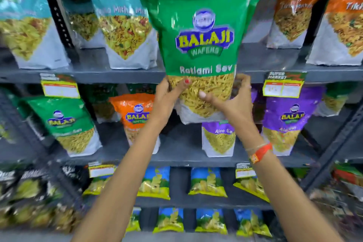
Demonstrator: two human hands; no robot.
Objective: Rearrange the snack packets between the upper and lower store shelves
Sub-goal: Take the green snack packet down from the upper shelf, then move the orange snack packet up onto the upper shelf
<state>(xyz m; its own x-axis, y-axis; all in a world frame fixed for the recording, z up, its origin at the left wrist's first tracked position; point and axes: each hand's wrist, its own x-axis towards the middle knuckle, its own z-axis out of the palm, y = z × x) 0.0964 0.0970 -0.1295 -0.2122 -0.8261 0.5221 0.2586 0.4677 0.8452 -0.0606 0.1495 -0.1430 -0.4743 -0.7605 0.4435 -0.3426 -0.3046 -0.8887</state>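
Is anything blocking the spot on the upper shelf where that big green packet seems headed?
Nothing visible does. The green Ratlami Sev packet, held by both hands, fronts a bare gap on the upper shelf, between the teal packet and the orange packet.

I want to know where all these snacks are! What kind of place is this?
Most likely a supermarket aisle. Grey metal shelves hold rows of snack packets, price tags marked "Super Market" hang on the edges, and two hands lift a green Ratlami Sev packet.

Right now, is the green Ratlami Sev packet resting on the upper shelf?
No. Both the left hand and the right hand grip the green Ratlami Sev packet by its bottom, which hangs below the upper shelf edge.
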